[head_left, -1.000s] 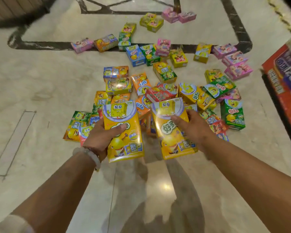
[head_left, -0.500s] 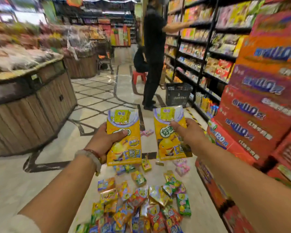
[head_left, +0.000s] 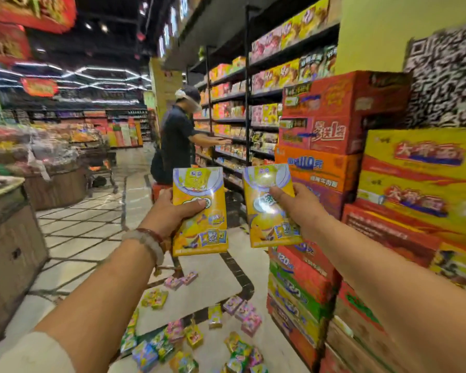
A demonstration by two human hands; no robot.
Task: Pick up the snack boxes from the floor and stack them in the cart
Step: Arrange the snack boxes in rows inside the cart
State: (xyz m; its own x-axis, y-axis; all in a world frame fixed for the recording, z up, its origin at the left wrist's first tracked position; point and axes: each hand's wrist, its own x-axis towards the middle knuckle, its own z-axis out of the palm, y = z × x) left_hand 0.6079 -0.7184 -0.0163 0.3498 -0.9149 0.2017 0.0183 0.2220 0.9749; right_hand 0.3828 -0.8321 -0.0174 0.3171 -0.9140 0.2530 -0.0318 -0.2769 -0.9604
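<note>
Supermarket aisle, snack boxes (head_left: 242,316) scattered on floor (head_left: 92,238). Left hand (head_left: 170,211) gripping yellow box (head_left: 199,232), right hand (head_left: 299,208) gripping another (head_left: 267,227). Carry step; cart unseen, needs locating.

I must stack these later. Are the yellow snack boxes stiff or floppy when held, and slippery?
Probably stiff: the left yellow snack box stays flat though the left hand grips only one edge. Possibly slippery: glare shows on the right yellow snack box.

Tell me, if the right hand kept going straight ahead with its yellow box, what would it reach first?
Probably the stacked red and orange cardboard cartons just beyond the right hand and its yellow snack box; the black shelving lies further back. Depth is hard to judge from one view.
</note>
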